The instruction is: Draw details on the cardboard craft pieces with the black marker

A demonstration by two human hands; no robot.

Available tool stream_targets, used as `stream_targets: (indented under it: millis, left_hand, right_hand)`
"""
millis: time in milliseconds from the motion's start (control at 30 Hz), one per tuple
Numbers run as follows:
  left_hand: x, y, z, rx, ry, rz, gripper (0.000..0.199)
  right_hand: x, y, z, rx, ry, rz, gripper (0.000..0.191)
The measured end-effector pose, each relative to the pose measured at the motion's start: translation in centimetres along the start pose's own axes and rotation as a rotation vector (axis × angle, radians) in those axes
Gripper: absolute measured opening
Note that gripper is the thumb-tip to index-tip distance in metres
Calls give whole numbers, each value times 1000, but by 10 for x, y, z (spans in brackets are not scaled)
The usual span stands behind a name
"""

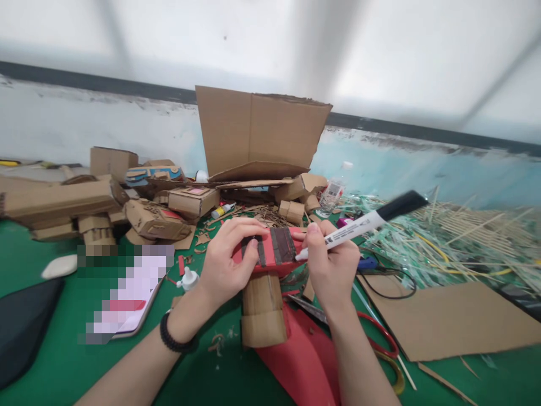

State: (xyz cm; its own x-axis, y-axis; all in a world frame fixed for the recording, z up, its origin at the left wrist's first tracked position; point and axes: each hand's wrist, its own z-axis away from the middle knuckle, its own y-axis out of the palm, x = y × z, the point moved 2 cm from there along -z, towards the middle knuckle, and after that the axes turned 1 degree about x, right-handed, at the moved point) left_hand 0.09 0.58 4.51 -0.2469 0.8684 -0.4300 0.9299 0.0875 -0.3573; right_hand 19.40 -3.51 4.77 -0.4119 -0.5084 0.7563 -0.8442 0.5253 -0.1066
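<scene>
A red piece with dark stripes (279,246) sits atop a brown cardboard cylinder (264,307) at the centre. My left hand (230,256) grips the left end of this piece, thumb in front and fingers over the top. My right hand (332,256) is closed around a white marker (353,230); its tip is at the right end of the stripes and its black end points up to the right. Red sheet material (304,352) lies beneath my right forearm, with scissors (378,332) partly hidden by that arm.
A phone (133,293), a small white bottle (188,279) and a dark case (27,327) are at left. Cardboard constructions (154,219) and a large upright cardboard sheet (262,132) stand behind. Thin sticks (477,237) in plastic and flat cardboard (456,318) lie at right.
</scene>
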Motion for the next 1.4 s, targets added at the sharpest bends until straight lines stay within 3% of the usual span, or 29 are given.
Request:
stream_targets:
  millis: [833,1400]
  left_hand:
    - [-1,-1,0,0,-6,-20,22]
    - [-1,-2,1,3,-10,-26,23]
  right_hand:
    - [2,1,-3,-50,1,45,44]
    - [0,0,-4,-52,15,-49,45]
